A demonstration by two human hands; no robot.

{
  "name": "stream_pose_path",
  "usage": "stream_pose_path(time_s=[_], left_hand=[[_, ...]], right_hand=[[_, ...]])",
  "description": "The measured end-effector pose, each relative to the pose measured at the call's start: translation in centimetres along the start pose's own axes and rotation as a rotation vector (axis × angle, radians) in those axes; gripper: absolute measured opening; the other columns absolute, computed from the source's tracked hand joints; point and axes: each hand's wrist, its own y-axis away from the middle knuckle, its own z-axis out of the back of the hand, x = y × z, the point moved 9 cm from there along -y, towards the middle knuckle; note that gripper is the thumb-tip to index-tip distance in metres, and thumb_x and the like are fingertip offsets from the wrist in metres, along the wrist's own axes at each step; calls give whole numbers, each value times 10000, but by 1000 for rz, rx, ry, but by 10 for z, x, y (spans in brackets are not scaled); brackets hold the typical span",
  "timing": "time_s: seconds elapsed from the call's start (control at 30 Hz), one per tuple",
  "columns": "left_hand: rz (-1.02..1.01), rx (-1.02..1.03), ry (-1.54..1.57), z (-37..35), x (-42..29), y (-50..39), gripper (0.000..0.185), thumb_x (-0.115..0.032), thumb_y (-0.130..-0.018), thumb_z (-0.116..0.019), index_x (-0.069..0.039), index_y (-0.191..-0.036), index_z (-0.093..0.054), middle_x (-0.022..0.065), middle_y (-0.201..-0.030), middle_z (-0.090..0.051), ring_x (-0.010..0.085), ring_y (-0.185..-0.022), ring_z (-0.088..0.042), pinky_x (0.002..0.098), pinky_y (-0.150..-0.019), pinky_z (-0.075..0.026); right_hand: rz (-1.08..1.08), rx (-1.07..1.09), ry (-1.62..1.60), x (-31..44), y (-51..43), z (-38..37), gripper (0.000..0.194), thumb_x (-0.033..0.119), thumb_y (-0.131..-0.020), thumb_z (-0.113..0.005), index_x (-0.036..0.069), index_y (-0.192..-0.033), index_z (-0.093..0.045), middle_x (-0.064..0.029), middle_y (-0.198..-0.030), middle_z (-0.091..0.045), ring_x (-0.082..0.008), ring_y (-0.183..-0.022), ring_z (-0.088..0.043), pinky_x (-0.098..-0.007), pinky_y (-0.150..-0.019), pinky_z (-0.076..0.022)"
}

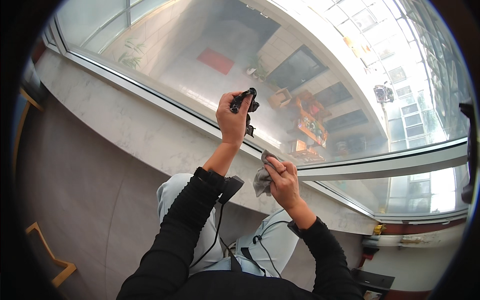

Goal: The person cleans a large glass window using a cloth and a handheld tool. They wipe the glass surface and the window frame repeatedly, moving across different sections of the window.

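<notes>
My left hand (233,119) is raised before the window glass (180,63), its fingers closed on a crumpled, shiny black wad (237,102). The wad looks like thin plastic or cloth; I cannot tell which. Some of its black folds hang below the thumb side. Lower and to the right, my right hand (285,184) pinches a folded grey cloth (263,180) between thumb and fingers. That cloth hangs over the pale marbled windowsill (123,116). Whether either wad touches the glass is not clear from this angle.
A light window frame (161,104) runs along the sill. Black cables (220,221) hang from a device (230,189) on my left wrist across my lap. At lower left stands a wooden frame part (64,273); a black box (372,279) is at lower right. Beyond the glass lies a courtyard with wooden furniture (312,129).
</notes>
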Motion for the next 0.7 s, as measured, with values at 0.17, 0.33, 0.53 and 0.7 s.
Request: stream_pose_path(time_s=[0.17, 0.33, 0.53, 0.7], left_hand=[[128, 3, 99, -6, 14, 0, 243, -206, -854, -795, -20, -917, -653, 16, -805, -663, 77, -675, -604, 236, -610, -499], [182, -6, 139, -7, 19, 3, 259, -228, -861, -793, -29, -901, -632, 4, -758, -671, 58, -620, -585, 225, -556, -475], [310, -55, 312, -10, 22, 12, 285, -254, -867, -792, -49, -846, -594, 4, -731, -656, 48, -586, -556, 212, -500, -422], [240, -27, 252, -16, 10, 10, 293, -263, -871, -789, -61, -821, -582, -12, -695, -624, 29, -537, -488, 211, -454, -356]], right_hand=[[-90, -26, -12, 0, 27, 18, 470, -49, -634, -561, 19, -1077, -702, -57, -1262, -635, -283, -1002, -554, -384, -945, -427], [-115, -42, -19, -3, 37, 21, 474, -44, -628, -564, 18, -1077, -705, -57, -1260, -638, -278, -992, -556, -376, -941, -427], [-93, -69, -23, 3, 28, 27, 468, -49, -636, -588, 29, -1082, -708, -17, -1273, -626, -252, -991, -554, -366, -885, -433], [-75, -79, -24, 13, 21, 34, 477, -47, -626, -597, 31, -1083, -709, -15, -1279, -626, -250, -988, -559, -365, -884, -434]])
